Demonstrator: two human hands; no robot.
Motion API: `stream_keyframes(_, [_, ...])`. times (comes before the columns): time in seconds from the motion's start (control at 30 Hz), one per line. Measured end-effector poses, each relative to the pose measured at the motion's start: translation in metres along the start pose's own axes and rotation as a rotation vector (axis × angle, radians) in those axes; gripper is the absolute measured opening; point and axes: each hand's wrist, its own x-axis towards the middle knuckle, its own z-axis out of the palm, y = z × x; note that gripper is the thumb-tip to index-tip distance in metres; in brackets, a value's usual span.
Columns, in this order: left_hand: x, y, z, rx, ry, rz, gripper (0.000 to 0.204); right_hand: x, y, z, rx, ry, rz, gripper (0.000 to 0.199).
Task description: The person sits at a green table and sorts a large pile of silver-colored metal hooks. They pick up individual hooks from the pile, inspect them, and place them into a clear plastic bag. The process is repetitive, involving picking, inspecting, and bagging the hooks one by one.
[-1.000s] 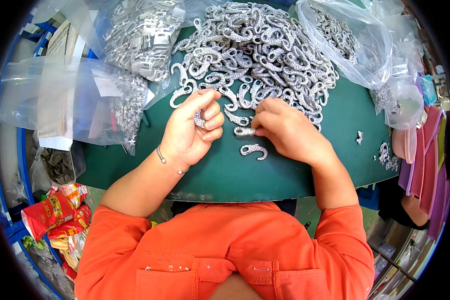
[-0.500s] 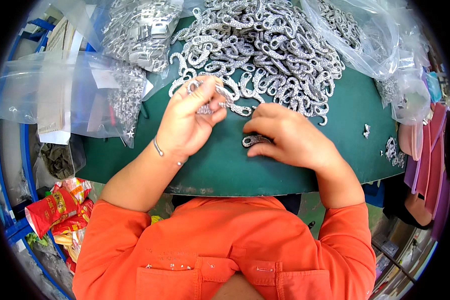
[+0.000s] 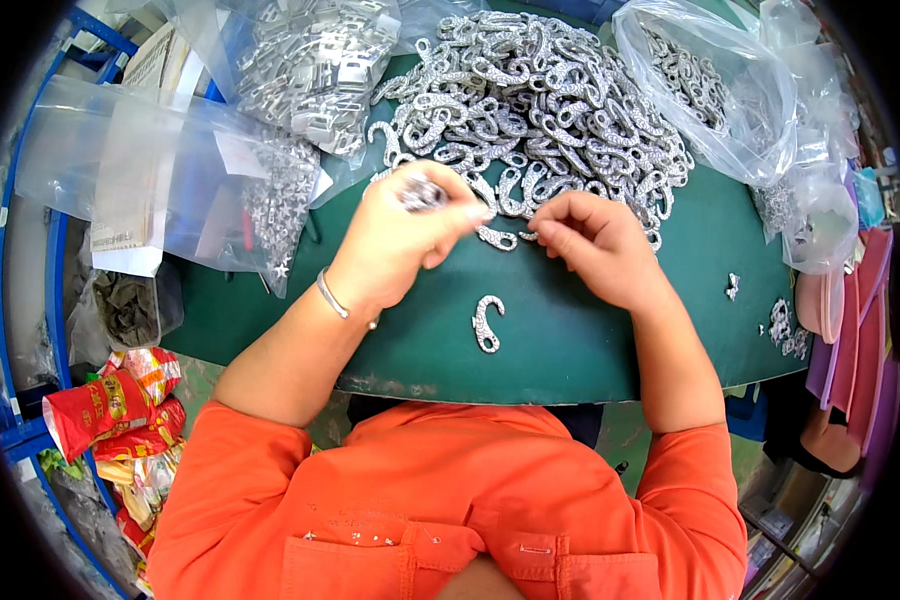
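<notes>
1. A smooth green tabletop (image 3: 590, 335) with a curved near edge is spreading out in front of me.
2. A heap of silver, patterned metal hook-shaped pieces (image 3: 550, 100) is lying at the far middle.
3. A clear plastic bag holding small silver star-shaped pieces (image 3: 280, 200) is resting at the left.
4. My bare left hand (image 3: 407, 230) is gripping a blurred silver metal piece (image 3: 422, 196) at the near left of the heap, its thumb pointing right.
5. My bare right hand (image 3: 598, 245) is hovering at the heap's near edge with fingers bent; the fingertips are reaching a small silver end, but I cannot tell whether they are pinching it.
6. One loose, silver patterned metal hook (image 3: 479, 322) is lying nearer me, apart from both hands, its curl far and its looped end near.
</notes>
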Motion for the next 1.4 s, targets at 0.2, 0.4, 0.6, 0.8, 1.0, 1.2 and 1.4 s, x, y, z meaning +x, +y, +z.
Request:
stream_keyframes(0.2, [-0.019,-0.010,0.006,1.220,-0.575,0.568,0.024,-0.001,0.001,0.031,-0.694,0.132,-0.375,0.018])
stream_keyframes(0.4, [-0.019,-0.017,0.008,1.295,-0.574,0.654,0.020,-0.002,-0.003,0.014,-0.691,0.089,-0.316,0.009])
stream_keyframes(0.6, [-0.011,-0.015,0.010,0.867,-0.485,0.479,0.013,0.003,0.007,-0.016,-0.234,0.171,-0.194,0.009])
stream_keyframes(0.8, [-0.010,-0.013,0.012,-0.495,-0.281,-0.120,0.025,-0.001,0.000,-0.025,0.285,0.182,0.124,0.016])
stream_keyframes(1.0, [0.003,-0.030,-0.003,-0.723,-0.281,-0.345,0.054,-0.008,-0.006,-0.009,0.119,0.250,-0.049,0.012])
stream_keyframes(1.2, [-0.004,-0.022,0.004,-0.728,-0.244,-0.422,0.042,0.000,-0.021,0.008,-0.341,0.242,-0.458,0.005])
stream_keyframes(1.4, [-0.002,-0.017,0.005,-0.755,0.025,-0.246,0.018,0.017,-0.004,0.024,-0.722,0.220,-0.414,0.017])
